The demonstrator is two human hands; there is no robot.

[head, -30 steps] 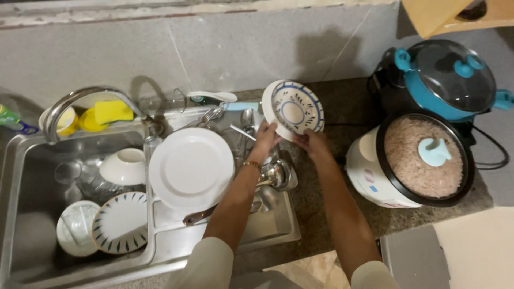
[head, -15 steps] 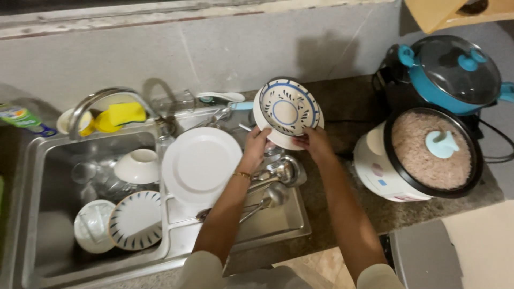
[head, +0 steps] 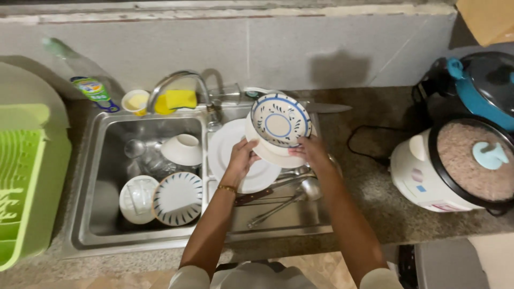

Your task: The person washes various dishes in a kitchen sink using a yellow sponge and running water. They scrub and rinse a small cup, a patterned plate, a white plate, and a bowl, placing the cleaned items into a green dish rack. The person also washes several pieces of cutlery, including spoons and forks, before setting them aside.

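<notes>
Our left hand [head: 242, 158] and right hand [head: 311, 151] both grip a stack of bowls [head: 279, 127], the top one white with a blue pattern, held tilted above the sink's [head: 91, 225] drainboard, over a large white plate [head: 227, 147] and some spoons [head: 300, 190]. To the left, the basin holds an upturned bowl [head: 183, 149], a patterned plate [head: 178, 198] and a glass [head: 140, 194]. On the worktop [head: 375, 176] to the right stands a rice cooker [head: 455, 166]; a green rack [head: 24, 182] sits far left.
</notes>
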